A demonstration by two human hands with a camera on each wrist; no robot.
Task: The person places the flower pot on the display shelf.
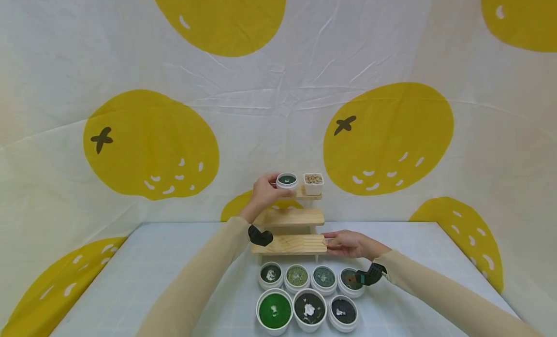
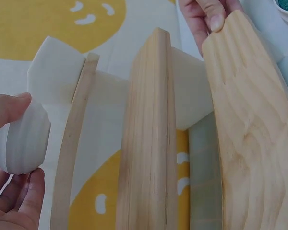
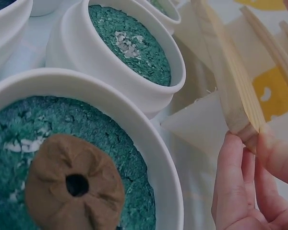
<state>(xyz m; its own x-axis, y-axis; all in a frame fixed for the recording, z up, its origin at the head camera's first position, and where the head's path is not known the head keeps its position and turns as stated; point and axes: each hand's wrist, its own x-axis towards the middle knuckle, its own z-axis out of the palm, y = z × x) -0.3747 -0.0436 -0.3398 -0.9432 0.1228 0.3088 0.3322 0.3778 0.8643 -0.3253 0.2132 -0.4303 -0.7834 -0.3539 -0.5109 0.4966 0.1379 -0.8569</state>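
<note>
While the right hand (image 1: 349, 244) is pinching the bottom shelf (image 1: 289, 244), the left hand (image 1: 264, 193) is gripping a pot (image 1: 287, 185) seemingly just above the top shelf (image 2: 70, 153).

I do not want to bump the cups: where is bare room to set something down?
The table is bare between left sleeve and left edge, and between right sleeve and back edge. So are the middle shelf and bottom shelf left of the right hand. Crowded: the seven front cups and top shelf around square pot, left hand and cup.
</note>
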